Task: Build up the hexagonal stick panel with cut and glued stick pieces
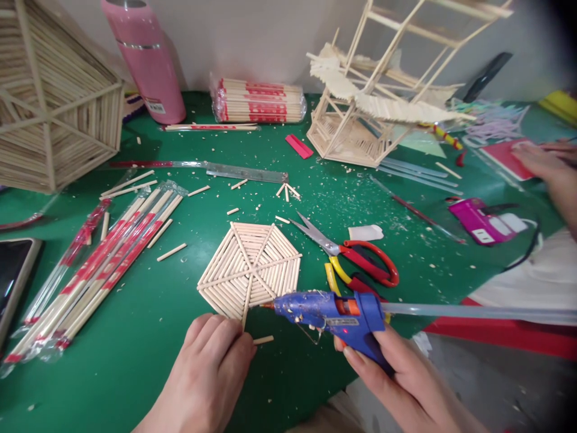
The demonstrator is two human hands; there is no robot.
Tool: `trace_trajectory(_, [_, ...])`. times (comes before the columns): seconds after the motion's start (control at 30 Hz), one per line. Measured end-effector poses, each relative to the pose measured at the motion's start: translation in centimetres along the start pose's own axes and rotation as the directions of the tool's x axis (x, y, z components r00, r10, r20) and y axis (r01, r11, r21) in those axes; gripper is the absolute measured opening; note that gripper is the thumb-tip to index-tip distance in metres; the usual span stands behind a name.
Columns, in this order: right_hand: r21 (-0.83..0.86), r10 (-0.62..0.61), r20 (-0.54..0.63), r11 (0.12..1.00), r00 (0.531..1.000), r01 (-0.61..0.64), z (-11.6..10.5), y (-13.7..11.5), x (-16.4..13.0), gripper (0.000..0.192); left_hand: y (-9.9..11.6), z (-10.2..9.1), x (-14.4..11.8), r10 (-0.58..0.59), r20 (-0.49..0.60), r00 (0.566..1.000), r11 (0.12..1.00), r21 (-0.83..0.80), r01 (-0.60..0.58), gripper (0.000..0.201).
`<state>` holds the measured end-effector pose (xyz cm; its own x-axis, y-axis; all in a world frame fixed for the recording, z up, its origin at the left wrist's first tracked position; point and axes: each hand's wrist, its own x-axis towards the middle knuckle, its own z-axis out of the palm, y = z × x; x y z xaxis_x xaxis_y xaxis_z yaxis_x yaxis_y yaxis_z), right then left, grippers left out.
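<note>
A hexagonal panel of thin wooden sticks (pixel 265 279) lies on the green table, with spokes meeting at its middle. My left hand (pixel 211 355) is closed at its near edge, fingers curled on the panel; the fingertips are partly hidden. My right hand (pixel 401 373) grips a blue hot glue gun (pixel 333 316), its small light glowing red. The nozzle points left, at the panel's lower right edge. From the gun's back sticks out a long clear glue stick (pixel 478 311). A short stick piece (pixel 264 340) lies beside my left fingers. Red-and-yellow-handled scissors (pixel 333 243) lie open behind the gun.
Wrapped chopsticks (pixel 108 258) and a phone (pixel 15 276) lie left. Behind stand a larger stick panel (pixel 67 108), a pink bottle (pixel 146 60), a chopstick pack (pixel 259 101) and a stick framework (pixel 374 102). Another person's hand (pixel 541 162) rests on a red item at right.
</note>
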<state>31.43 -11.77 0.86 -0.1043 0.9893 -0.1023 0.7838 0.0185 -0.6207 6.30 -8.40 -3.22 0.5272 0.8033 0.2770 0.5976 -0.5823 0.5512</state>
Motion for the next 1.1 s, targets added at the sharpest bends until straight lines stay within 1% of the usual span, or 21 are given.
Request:
trace_trajectory(0.07, [0.001,-0.002,0.029,1.000,1.000,0.002,-0.08,0.02,-0.01,0.029,0.14,-0.11,0.09,-0.021,0.018,1.000,1.000,-0.006,0.021,0.018])
trace_trajectory(0.13, [0.004,-0.008,0.053,1.000,0.999,0.008,-0.21,0.08,-0.03,0.030,0.24,-0.22,0.17,-0.025,0.013,1.000,1.000,-0.006,0.025,0.018])
trace_trajectory(0.27, [0.003,-0.011,0.024,1.000,1.000,0.011,-0.35,0.17,-0.05,0.028,0.25,-0.34,0.26,-0.018,0.008,1.000,1.000,0.001,0.018,0.019])
trace_trajectory(0.47, [0.019,-0.019,0.011,1.000,1.000,0.018,-0.43,-0.07,0.13,0.021,0.21,-0.39,0.33,-0.015,0.003,1.000,1.000,-0.001,0.015,0.019])
trace_trajectory(0.63, [0.007,0.022,-0.006,1.000,1.000,-0.022,-0.52,0.19,-0.32,0.029,0.27,-0.40,0.35,-0.015,0.000,1.000,1.000,0.010,0.015,0.017])
trace_trajectory(0.8, [-0.001,0.028,0.049,1.000,0.998,-0.028,-0.71,0.62,-0.60,0.035,0.20,-0.31,0.21,-0.003,0.003,1.000,1.000,0.005,0.003,0.016])
trace_trajectory(0.97, [0.016,0.056,0.064,0.998,0.996,-0.058,-0.84,0.64,-0.56,0.029,0.19,-0.29,0.18,-0.003,0.002,1.000,1.000,0.000,0.003,0.016])
trace_trajectory(1.1, [0.016,0.040,0.068,0.999,0.997,-0.041,-0.80,0.72,-0.53,0.033,0.20,-0.27,0.20,0.000,-0.004,1.000,1.000,-0.001,0.000,0.016])
